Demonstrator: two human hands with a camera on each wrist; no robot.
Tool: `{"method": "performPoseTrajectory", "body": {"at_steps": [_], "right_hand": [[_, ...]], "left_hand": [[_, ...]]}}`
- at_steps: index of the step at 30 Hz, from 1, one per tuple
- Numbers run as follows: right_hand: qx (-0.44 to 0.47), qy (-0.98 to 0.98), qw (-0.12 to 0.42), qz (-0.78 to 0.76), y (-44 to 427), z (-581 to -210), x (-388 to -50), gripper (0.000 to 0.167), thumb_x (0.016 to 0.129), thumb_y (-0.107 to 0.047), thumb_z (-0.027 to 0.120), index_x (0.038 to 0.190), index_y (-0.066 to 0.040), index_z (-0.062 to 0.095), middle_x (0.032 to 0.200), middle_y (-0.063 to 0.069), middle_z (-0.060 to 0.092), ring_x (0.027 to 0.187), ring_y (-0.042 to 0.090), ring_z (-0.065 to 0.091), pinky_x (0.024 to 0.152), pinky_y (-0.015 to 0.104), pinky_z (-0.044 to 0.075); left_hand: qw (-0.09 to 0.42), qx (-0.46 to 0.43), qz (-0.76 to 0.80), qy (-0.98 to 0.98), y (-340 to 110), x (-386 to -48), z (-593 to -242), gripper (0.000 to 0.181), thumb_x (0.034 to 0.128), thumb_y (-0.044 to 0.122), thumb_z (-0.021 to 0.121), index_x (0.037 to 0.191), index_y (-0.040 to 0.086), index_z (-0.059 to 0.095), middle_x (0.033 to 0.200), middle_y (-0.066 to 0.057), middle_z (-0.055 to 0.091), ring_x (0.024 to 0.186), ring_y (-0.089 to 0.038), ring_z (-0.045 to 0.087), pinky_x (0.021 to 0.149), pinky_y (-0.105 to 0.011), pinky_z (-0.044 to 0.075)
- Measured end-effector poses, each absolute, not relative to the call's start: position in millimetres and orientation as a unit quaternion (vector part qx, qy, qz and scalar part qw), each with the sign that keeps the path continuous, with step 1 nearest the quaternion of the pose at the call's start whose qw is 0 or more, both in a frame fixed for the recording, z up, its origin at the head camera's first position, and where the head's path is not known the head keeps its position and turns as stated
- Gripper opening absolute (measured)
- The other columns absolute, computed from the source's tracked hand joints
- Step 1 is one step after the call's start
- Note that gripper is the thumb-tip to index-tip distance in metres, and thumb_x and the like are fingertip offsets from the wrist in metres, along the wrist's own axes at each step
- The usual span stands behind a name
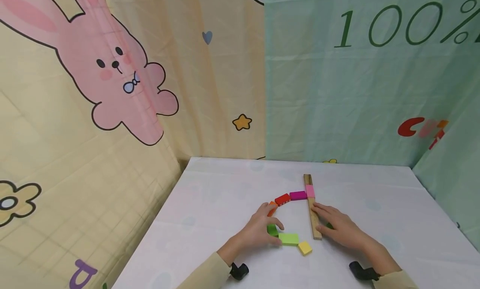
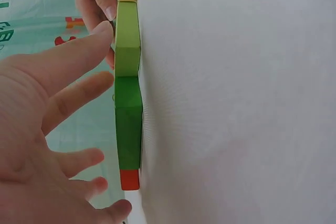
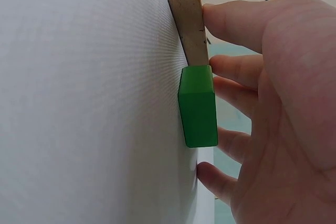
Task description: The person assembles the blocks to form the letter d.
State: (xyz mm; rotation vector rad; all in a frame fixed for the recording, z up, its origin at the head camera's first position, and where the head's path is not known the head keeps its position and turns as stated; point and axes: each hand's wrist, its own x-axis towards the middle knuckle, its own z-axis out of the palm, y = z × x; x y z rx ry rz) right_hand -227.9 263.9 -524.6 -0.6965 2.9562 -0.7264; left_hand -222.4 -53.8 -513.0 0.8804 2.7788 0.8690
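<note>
In the head view, small coloured blocks form a curve: purple (image 1: 298, 195), red (image 1: 283, 199), orange (image 1: 272, 207), dark green (image 1: 272, 230), light green (image 1: 288, 239) and yellow (image 1: 305, 248). My left hand (image 1: 256, 229) is over its left side, fingers spread, covering part of it; whether it touches the blocks I cannot tell. At the curve's right stands a straight row of wooden pieces (image 1: 315, 222), with a pink block (image 1: 310, 191) in it. The relaxed fingers of my right hand (image 1: 343, 227) rest along this row. Beside that palm lies another green block (image 3: 198, 114), mostly hidden from the head view.
A white cloth (image 1: 210, 247) covers the table beneath the blocks. Printed curtains (image 1: 210, 80) hang behind the table and along both sides. Black wrist devices (image 1: 240, 272) are worn at both sleeve ends, low over the tabletop.
</note>
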Motion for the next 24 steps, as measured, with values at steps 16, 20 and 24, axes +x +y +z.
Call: {"method": "performPoseTrajectory", "body": {"at_steps": [16,20,24], "right_hand": [[-0.237,0.942,-0.003,-0.237,265.2,-525.8,-227.4,0.068,0.097,-0.048,0.062,0.153,-0.013,0.045,0.157,0.011,0.040,0.140,0.043,0.037,0.102,0.071,0.033],[-0.233,0.944,-0.001,-0.235,265.9,-527.4,-227.8,0.069,0.097,-0.049,0.062,0.154,-0.014,0.044,0.157,0.010,0.039,0.141,0.042,0.036,0.103,0.070,0.032],[-0.236,0.942,-0.003,-0.237,265.5,-528.1,-227.4,0.067,0.098,-0.048,0.062,0.153,-0.014,0.044,0.157,0.010,0.039,0.141,0.042,0.036,0.103,0.070,0.033]], "left_hand": [[0.060,0.278,0.305,0.909,-52.3,-214.0,-513.1,0.022,0.0775,0.032,0.089,0.094,0.036,0.074,0.162,-0.003,0.031,0.150,-0.033,0.018,0.110,-0.061,0.032],[0.066,0.276,0.311,0.907,-52.8,-212.5,-511.6,0.022,0.0776,0.031,0.089,0.094,0.035,0.075,0.161,-0.005,0.031,0.150,-0.034,0.018,0.111,-0.062,0.031],[0.066,0.276,0.308,0.908,-53.2,-212.5,-511.4,0.023,0.0776,0.032,0.089,0.094,0.037,0.074,0.162,-0.004,0.031,0.150,-0.034,0.018,0.111,-0.060,0.032]]}}
